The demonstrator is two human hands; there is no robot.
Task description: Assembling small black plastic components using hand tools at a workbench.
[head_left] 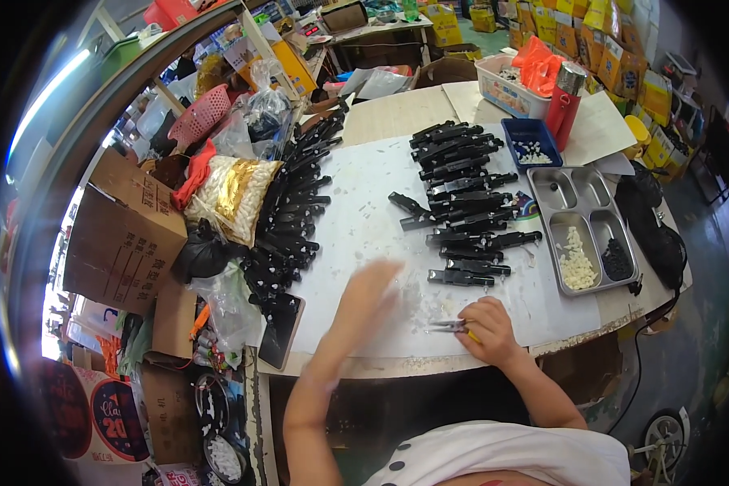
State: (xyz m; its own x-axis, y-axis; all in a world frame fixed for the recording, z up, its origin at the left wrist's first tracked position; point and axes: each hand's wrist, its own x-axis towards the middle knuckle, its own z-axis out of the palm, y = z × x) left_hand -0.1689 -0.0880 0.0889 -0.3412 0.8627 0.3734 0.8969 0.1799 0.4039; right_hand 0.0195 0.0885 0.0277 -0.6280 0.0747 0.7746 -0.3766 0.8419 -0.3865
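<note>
Dark printed characters stand on the large cardboard box (125, 231) and the lower carton (168, 415); letters and a number mark the red-and-blue package (97, 413). The yellow packages' (621, 69) print is too small to read.

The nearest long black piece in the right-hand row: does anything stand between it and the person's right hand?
Nothing visible does; only white table covering shows between the right hand, gripping yellow-handled metal pliers, and the long black piece.

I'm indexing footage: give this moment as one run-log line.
left hand: blurred, above white sheet; right hand: holding yellow-handled metal pliers; ahead: column of long glossy black pieces
</note>
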